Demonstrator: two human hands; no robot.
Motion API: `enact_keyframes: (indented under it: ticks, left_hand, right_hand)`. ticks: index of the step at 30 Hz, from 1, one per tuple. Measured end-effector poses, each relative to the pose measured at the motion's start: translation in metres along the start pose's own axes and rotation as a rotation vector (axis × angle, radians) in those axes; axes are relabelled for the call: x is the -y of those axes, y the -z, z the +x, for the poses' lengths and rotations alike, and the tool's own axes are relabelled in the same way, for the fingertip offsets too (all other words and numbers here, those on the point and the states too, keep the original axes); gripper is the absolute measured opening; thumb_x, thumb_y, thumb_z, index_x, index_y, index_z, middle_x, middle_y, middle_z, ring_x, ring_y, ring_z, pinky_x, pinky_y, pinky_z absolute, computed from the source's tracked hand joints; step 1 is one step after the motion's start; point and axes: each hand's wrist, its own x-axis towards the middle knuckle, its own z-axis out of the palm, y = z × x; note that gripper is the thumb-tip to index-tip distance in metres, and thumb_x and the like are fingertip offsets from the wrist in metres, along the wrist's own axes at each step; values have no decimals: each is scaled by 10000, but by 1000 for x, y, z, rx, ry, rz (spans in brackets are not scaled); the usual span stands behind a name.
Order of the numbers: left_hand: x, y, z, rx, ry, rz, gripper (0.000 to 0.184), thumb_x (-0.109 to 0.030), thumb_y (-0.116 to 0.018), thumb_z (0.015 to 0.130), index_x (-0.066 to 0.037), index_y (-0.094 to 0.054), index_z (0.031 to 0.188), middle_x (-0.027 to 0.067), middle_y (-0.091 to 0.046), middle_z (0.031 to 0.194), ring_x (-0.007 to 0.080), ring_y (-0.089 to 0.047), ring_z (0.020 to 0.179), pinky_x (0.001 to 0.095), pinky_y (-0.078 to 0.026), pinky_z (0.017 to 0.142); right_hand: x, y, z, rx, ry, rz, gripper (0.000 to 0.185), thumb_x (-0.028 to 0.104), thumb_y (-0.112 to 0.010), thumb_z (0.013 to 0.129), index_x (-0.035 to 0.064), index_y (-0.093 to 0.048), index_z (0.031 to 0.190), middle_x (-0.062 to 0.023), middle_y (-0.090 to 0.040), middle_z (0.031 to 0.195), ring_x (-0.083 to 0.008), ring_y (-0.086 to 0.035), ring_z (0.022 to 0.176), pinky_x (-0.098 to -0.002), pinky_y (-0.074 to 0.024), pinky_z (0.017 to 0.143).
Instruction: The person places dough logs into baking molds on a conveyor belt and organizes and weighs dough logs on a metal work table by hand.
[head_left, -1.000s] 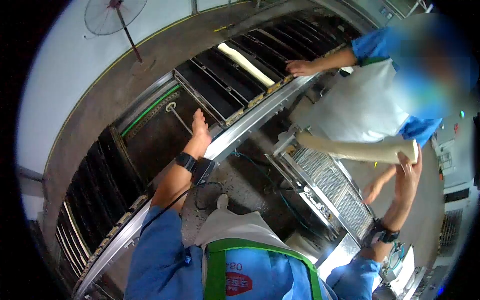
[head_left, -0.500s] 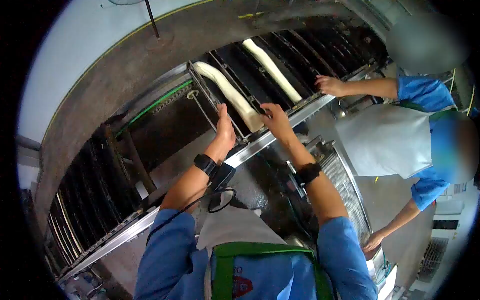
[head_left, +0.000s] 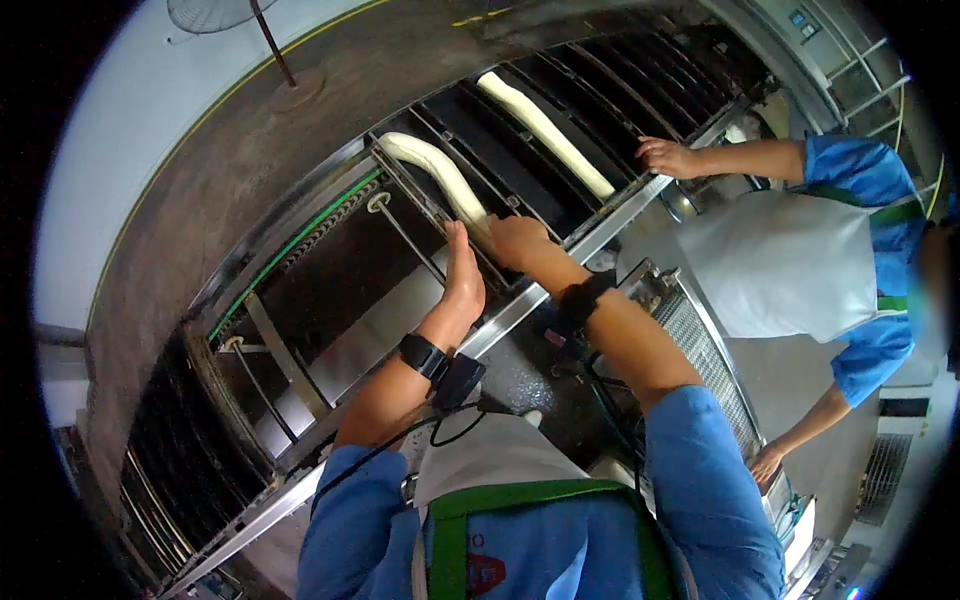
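A long pale dough roll [head_left: 440, 165] lies in a dark trough of the conveyor, bent at its far end. My right hand [head_left: 520, 243] is over the roll's near end, its fingers curled down onto the dough and partly hidden. The near tip of the roll is covered by that hand. At the trough's left edge, my left hand [head_left: 464, 278] is held upright and flat, fingers straight and together, with nothing in it. A second dough roll [head_left: 545, 135] lies straight in a trough farther right.
A metal conveyor rail [head_left: 520, 310] runs diagonally in front of me. Left of the trough, an open gap shows a chain [head_left: 305, 245] and rods. A co-worker's hand [head_left: 668, 157] rests at the conveyor's edge on the right. A mesh belt [head_left: 705, 345] stands beside my right arm.
My right hand has moved left onto the near end of the dough roll, its fingers curling. My left hand stays flat beside the trough. The view has shifted slightly.
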Motion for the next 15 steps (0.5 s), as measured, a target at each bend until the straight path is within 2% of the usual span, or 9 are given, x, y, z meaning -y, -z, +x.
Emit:
enact_keyframes:
  ticks: [5,8,10,11,12,13,14,15]
  left_hand:
    - [-9,0,-1,84,29,-8,675,-497,-265,799,-99,44,1248,47,-5,1310,149,-26,1197,283,-32,966]
    - [-13,1,-1,101,86,1,635,-494,-251,803,-103,-17,1246,35,-59,1298,155,-73,1185,287,-55,963]
    - [-15,1,1,102,125,13,612,-491,-241,806,-106,-57,1245,27,-94,1290,159,-105,1176,289,-71,961]
    - [-15,3,2,101,143,21,602,-490,-236,808,-107,-77,1245,23,-112,1286,160,-121,1172,290,-79,960]
    - [-14,5,3,90,162,38,593,-489,-231,809,-109,-97,1244,19,-130,1282,162,-137,1167,292,-87,959]
    - [-13,7,4,73,190,58,585,-488,-226,811,-110,-117,1244,15,-148,1278,164,-153,1163,293,-94,958]
    - [-11,11,7,44,224,77,577,-487,-222,812,-112,-137,1243,11,-166,1274,166,-169,1159,294,-102,957]
    - [-8,14,10,1,278,91,571,-485,-217,814,-113,-157,1243,7,-183,1270,168,-185,1154,295,-110,956]
  right_hand:
    - [-5,-16,20,-112,1,161,314,164,-529,677,20,-447,944,-162,-565,774,-303,-555,740,-382,-447,621]
    - [-2,-2,29,-4,49,70,265,197,-535,672,37,-495,880,-156,-565,781,-300,-556,735,-364,-450,618]
    - [0,32,41,242,137,-229,208,219,-523,683,55,-535,811,-141,-566,794,-291,-551,742,-354,-449,618]
    - [1,32,57,-20,213,-174,162,213,-510,689,80,-564,764,-101,-577,773,-272,-553,748,-356,-450,619]
    - [9,38,79,-55,162,-152,139,161,-484,691,100,-564,787,-91,-564,855,-271,-541,782,-349,-451,631]
    - [17,41,96,-147,287,-153,178,119,-456,693,123,-569,832,-104,-482,1036,-296,-455,955,-379,-408,735]
    - [24,43,110,-157,296,-152,178,119,-456,693,123,-569,832,-104,-482,1036,-296,-455,955,-379,-408,735]
    - [30,40,126,-255,357,-194,217,108,-442,699,143,-564,875,-102,-422,1103,-312,-373,1027,-405,-362,782]
